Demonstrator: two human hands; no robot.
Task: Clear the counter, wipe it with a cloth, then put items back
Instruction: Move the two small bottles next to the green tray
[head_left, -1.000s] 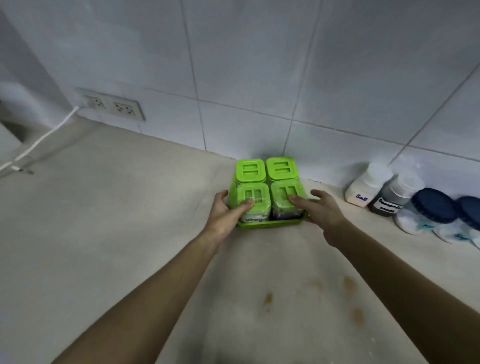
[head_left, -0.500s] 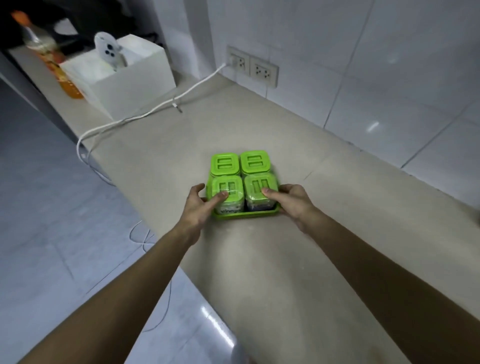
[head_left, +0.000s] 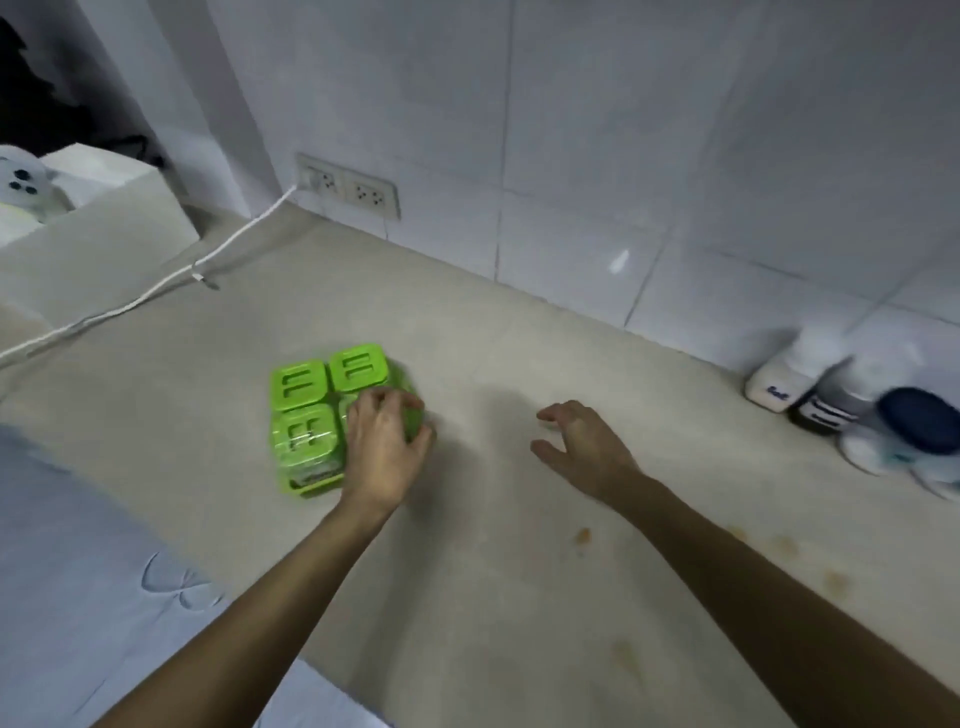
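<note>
A green tray (head_left: 311, 487) carrying a two-by-two block of clear spice containers with green lids (head_left: 300, 385) sits on the beige counter (head_left: 498, 561), left of centre and close to the front edge. My left hand (head_left: 385, 448) lies over the front right container, with its fingers curled around the set's right side. To the right, my right hand (head_left: 583, 448) hovers over bare counter with fingers spread and nothing in it. Against the wall at the far right stand a white salt bottle (head_left: 778, 378), a dark labelled jar (head_left: 825, 411) and a blue-lidded jar (head_left: 920, 427), all blurred.
A white box (head_left: 88, 234) stands at the left end, with a white cable (head_left: 156, 290) running from the wall sockets (head_left: 348, 187) across the counter. Orange stains (head_left: 584, 535) mark the counter at the right. The counter edge drops to the floor (head_left: 78, 571) at lower left.
The green set has been carried left, away from the wall and the jars, and now rests near the front edge. My right hand has let go and drawn off to the right.
</note>
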